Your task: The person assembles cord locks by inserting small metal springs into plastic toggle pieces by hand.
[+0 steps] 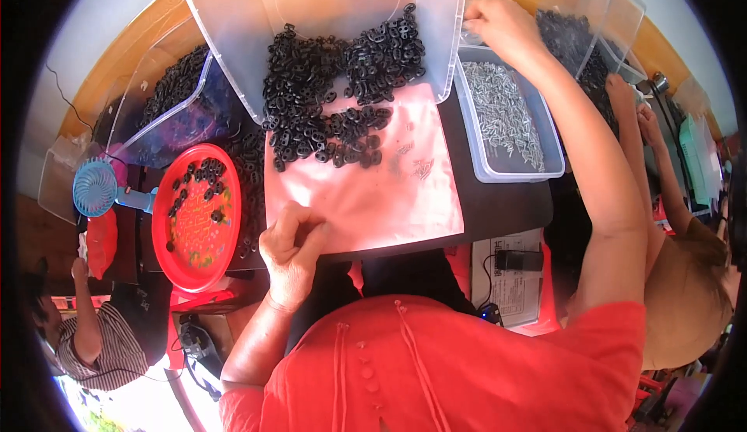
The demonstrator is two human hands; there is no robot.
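At the centre, soft pink is being shown by the cloth [366, 206], while black is being shown by the heaped parts [299, 82] toward 11 o'clock. At 2 o'clock, silver-grey is being displayed by the small metal pieces [498, 113], framed by a bluish translucent tub [513, 176]. At 9 o'clock, a red oval tray [191, 282] is being brightened by a green-and-yellow pattern; farther out, light blue is being shown by a fan [95, 188]. A red shirt [311, 374] is being worn at 6 o'clock, a dark-and-light striped top [117, 346] at 8.
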